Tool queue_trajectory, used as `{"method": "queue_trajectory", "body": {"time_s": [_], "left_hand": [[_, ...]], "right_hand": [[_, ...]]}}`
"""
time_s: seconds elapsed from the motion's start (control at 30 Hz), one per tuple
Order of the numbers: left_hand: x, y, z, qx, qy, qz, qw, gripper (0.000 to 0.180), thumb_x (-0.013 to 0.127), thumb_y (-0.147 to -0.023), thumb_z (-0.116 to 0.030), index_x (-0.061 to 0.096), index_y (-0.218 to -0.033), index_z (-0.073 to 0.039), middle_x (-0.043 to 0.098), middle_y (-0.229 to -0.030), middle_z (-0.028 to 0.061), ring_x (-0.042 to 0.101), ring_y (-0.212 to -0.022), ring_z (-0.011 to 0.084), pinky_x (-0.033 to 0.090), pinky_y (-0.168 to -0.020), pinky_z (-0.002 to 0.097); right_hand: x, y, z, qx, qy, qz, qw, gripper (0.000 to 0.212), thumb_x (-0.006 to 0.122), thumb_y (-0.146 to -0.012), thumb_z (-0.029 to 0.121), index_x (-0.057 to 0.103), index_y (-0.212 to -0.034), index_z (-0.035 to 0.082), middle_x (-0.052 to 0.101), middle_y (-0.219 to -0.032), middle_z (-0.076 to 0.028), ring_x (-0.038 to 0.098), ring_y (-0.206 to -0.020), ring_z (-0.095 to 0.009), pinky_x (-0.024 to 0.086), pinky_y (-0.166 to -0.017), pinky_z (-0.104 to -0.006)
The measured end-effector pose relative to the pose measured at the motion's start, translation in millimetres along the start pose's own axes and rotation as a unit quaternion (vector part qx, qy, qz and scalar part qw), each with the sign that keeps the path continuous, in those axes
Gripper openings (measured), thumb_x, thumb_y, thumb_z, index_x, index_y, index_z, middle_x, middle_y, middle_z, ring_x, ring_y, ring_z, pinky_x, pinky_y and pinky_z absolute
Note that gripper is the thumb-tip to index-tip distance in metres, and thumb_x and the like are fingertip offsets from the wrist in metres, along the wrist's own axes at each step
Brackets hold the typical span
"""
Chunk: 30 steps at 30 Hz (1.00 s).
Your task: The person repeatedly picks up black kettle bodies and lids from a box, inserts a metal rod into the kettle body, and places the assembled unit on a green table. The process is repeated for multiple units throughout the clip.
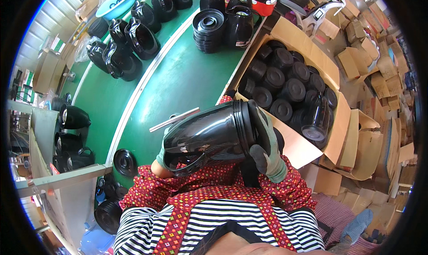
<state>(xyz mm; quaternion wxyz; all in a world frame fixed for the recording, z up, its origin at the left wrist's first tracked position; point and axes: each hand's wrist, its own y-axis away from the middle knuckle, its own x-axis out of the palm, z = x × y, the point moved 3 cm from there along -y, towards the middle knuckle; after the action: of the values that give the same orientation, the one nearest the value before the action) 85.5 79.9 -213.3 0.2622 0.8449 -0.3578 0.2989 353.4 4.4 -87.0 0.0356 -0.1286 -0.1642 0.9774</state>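
A glossy black jug (203,136) lies sideways in front of my body, its narrower end to the left and its loop handle facing me. My left hand (161,153), in a pale green glove, supports the narrower end from behind; most of its fingers are hidden by the jug. My right hand (269,150), in a grey and green glove, grips the wide ridged end at the right, with thumb and fingers around the black round piece there. A thin silver metal bar (174,120) shows just beyond the jug near my left hand; whether that hand touches it is hidden.
On the green worktop (178,83) stand several black jugs (141,38) and a stack of black discs (208,29). A cardboard box (307,145) of black round parts stands at the right. One black lid (125,162) lies at the left, and a blue basin (116,4) sits at the far left.
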Motion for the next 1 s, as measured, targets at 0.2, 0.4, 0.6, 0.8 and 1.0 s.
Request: {"method": "queue_trajectory", "body": {"time_s": [0.2,0.4,0.6,0.8,1.0], "left_hand": [[25,17,-56,0.261,-0.447,-0.056,0.854,0.059,0.079,-0.090,-0.025,0.060,-0.138,0.006,0.068,-0.130,0.0186,0.068,-0.118,0.0292,0.057,-0.100,0.0394],[115,45,-139,0.458,-0.725,-0.025,0.513,0.049,0.087,-0.063,-0.023,0.078,-0.106,0.001,0.072,-0.104,0.0187,0.072,-0.092,0.0365,0.059,-0.081,0.0438],[40,32,-99,0.275,-0.371,-0.171,0.870,0.065,0.095,-0.074,-0.021,0.067,-0.125,0.007,0.072,-0.120,0.0174,0.072,-0.110,0.0271,0.059,-0.098,0.0411],[52,15,-86,0.242,-0.440,-0.133,0.855,0.057,0.093,-0.073,-0.024,0.073,-0.118,0.005,0.076,-0.111,0.0129,0.074,-0.099,0.0239,0.058,-0.093,0.0373],[126,35,-149,0.465,-0.716,0.017,0.521,0.064,0.097,-0.063,-0.037,0.076,-0.109,0.001,0.070,-0.100,0.0176,0.072,-0.087,0.0334,0.058,-0.076,0.0394]], "right_hand": [[-2,3,8,0.000,-0.022,0.022,1.000,0.089,0.054,-0.105,0.060,0.035,-0.162,-0.006,0.044,-0.162,-0.024,0.041,-0.150,-0.038,0.030,-0.125,-0.0456],[-14,4,-24,0.304,-0.226,0.099,0.920,0.065,0.038,-0.116,0.049,0.045,-0.158,-0.001,0.054,-0.155,-0.011,0.053,-0.139,-0.018,0.042,-0.117,-0.0301],[-44,-11,10,0.094,0.014,0.093,0.991,0.056,0.044,-0.116,0.032,0.040,-0.159,-0.003,0.047,-0.160,-0.021,0.043,-0.151,-0.030,0.033,-0.126,-0.0392],[-4,-15,38,-0.045,-0.148,-0.013,0.988,0.071,0.043,-0.112,0.050,0.037,-0.160,-0.003,0.048,-0.159,-0.022,0.049,-0.146,-0.031,0.038,-0.121,-0.0415],[-6,-6,-11,0.462,-0.472,0.054,0.749,0.080,0.036,-0.108,0.071,0.064,-0.138,0.003,0.072,-0.130,-0.018,0.067,-0.121,-0.024,0.053,-0.109,-0.0392]]}}
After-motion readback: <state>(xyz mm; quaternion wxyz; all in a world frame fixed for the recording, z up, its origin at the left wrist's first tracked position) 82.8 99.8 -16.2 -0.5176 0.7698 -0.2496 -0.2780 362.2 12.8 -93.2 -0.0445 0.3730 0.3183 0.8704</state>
